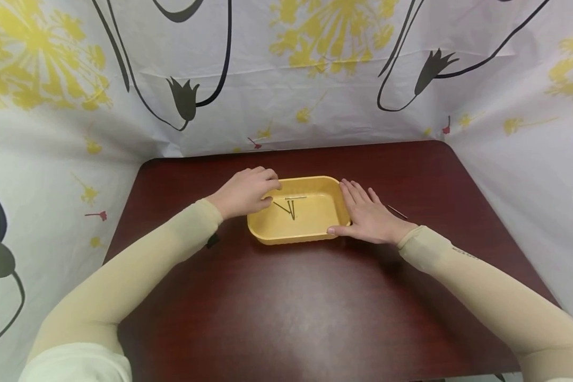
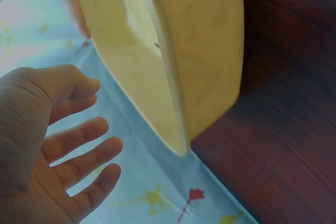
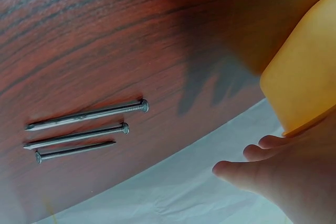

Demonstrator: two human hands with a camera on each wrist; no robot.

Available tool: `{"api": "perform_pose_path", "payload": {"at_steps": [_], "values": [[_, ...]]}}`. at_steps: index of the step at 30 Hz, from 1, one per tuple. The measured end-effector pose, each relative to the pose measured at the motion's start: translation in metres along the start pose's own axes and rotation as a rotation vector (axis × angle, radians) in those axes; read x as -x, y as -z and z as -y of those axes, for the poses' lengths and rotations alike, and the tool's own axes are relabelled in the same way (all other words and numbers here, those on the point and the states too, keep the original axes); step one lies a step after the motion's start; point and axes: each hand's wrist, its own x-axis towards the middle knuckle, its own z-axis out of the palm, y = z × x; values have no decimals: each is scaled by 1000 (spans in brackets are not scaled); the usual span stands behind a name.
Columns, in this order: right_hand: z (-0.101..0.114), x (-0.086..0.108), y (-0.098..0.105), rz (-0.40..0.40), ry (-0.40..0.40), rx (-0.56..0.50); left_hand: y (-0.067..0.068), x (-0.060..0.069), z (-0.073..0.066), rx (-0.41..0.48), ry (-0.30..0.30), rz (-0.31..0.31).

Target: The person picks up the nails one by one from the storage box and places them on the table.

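A yellow plastic basin point(image 1: 286, 239) with rounded corners rests on the dark red table. Several nails point(image 1: 292, 210) lie loose on its floor. Above its left end is my left hand point(image 1: 245, 192), fingers loosely bent and holding nothing. The left wrist view shows that hand point(image 2: 68, 145) apart from the basin wall point(image 2: 210, 51). My right hand point(image 1: 370, 215) lies against the basin's right end, its fingers straight and its thumb at the near corner. In the right wrist view the right hand point(image 3: 278, 169) touches the basin rim, its palm side partly hidden.
On the table right of the basin lie three nails side by side; the longest nail point(image 3: 86, 116) is farthest from the table edge. A small black object point(image 1: 212, 240) sits beside my left wrist. Patterned white cloth point(image 1: 286, 106) hangs around the table point(image 1: 296, 307).
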Motion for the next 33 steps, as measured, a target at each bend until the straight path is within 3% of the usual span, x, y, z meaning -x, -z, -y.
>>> {"api": "perform_pose_path", "payload": {"at_steps": [10,25,33], "values": [[1,-2,5,21,3,2,-4,-23,-18,-15,-85,104],[-2,-1,4,34,-7,-9,-29,-52,-18,-112,-135,259],[0,-1,2,29,-10,-22,-43,-57,-19,-172,-127,361]]}}
